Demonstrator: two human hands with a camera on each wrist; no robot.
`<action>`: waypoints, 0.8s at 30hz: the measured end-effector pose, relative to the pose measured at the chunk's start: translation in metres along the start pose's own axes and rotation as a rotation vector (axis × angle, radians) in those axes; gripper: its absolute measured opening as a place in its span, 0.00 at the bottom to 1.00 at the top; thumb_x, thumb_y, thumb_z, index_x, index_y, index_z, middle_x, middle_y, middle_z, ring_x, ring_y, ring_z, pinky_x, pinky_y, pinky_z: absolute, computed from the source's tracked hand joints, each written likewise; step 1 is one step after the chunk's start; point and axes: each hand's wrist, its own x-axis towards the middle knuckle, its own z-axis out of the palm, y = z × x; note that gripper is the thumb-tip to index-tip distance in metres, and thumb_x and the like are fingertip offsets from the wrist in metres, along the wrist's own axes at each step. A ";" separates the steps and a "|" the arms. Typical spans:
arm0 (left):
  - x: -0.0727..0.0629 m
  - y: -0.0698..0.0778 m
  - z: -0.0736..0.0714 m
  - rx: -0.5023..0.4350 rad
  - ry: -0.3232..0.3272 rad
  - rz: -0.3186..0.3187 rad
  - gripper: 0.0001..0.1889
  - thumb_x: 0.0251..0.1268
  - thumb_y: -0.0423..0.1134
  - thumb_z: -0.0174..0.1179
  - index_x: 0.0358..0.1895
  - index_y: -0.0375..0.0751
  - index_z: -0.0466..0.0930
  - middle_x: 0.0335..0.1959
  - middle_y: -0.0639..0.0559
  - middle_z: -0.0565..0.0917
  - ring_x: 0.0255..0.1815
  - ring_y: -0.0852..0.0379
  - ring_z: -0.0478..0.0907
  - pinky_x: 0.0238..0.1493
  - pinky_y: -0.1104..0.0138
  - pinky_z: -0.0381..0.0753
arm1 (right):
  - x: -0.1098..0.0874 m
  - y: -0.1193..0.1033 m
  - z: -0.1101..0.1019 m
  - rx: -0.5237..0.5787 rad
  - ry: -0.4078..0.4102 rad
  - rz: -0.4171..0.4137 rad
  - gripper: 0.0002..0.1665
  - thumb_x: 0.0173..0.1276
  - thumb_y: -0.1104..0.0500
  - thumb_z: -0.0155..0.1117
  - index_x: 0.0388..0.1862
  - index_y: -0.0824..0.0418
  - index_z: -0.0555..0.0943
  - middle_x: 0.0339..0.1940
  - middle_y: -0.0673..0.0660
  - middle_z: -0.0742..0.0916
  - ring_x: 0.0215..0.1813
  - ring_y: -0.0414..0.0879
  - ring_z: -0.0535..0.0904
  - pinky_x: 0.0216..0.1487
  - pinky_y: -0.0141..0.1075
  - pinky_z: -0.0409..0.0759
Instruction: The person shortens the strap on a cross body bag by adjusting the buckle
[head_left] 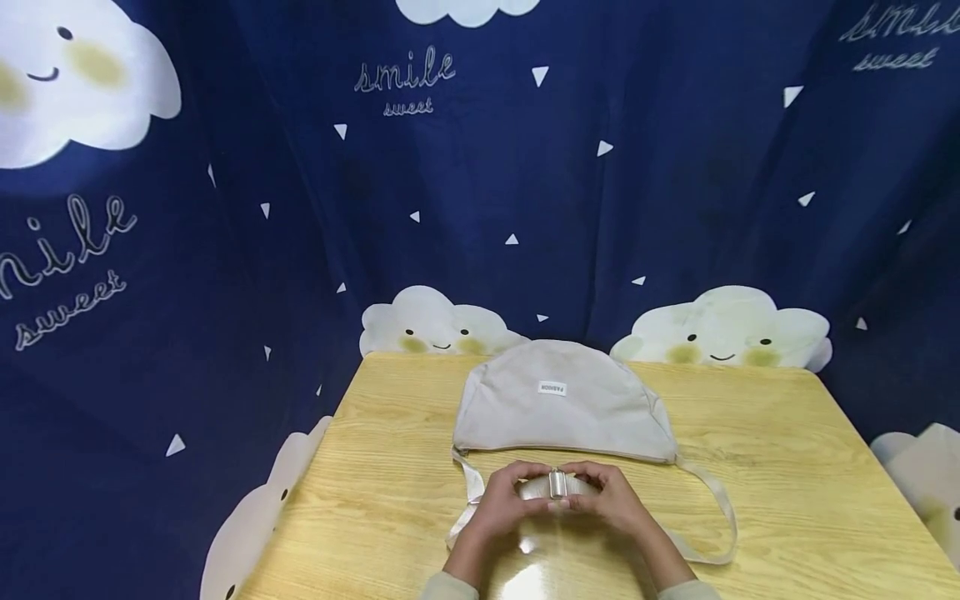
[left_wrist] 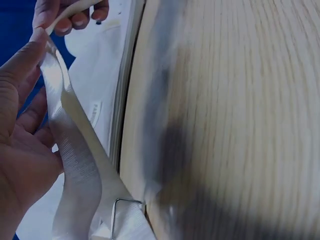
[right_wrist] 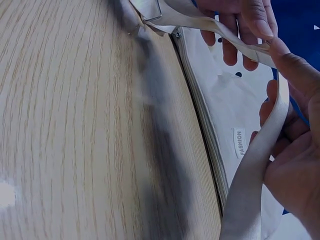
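A pale beige bag with a small "FASHION" label lies flat on the table, its zipper edge toward me. Its webbing strap runs out from both ends of that edge. My left hand pinches the strap between thumb and fingers, left of a metal buckle. On the buckle's right side my right hand pinches the same strap; the thumbs nearly meet below the buckle. A second metal ring or slider sits on the strap nearer the bag's left end.
The light wood table extends on both sides of the bag. A slack strap loop lies at the right. Behind and beside the table hangs a dark blue curtain with clouds and triangles.
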 end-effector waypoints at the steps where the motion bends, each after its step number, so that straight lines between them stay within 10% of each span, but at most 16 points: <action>1: 0.000 0.000 0.001 -0.018 -0.001 -0.007 0.22 0.46 0.37 0.73 0.48 0.42 0.81 0.43 0.55 0.82 0.45 0.58 0.76 0.47 0.62 0.75 | 0.000 0.000 0.000 0.003 -0.003 -0.001 0.24 0.53 0.66 0.71 0.50 0.72 0.78 0.46 0.67 0.81 0.40 0.56 0.77 0.39 0.35 0.77; 9: -0.002 0.029 -0.002 -0.102 0.016 -0.013 0.22 0.42 0.27 0.72 0.46 0.30 0.80 0.42 0.41 0.83 0.44 0.44 0.78 0.48 0.55 0.75 | 0.003 0.023 -0.002 0.028 -0.016 -0.035 0.25 0.54 0.64 0.71 0.51 0.70 0.78 0.49 0.65 0.82 0.43 0.56 0.78 0.41 0.36 0.77; 24: 0.001 -0.003 -0.001 -0.143 0.036 -0.016 0.20 0.41 0.33 0.74 0.44 0.41 0.82 0.40 0.55 0.82 0.39 0.59 0.79 0.40 0.66 0.78 | -0.006 0.027 -0.020 -0.115 -0.024 -0.024 0.19 0.63 0.62 0.64 0.51 0.69 0.78 0.34 0.56 0.85 0.33 0.43 0.78 0.31 0.34 0.75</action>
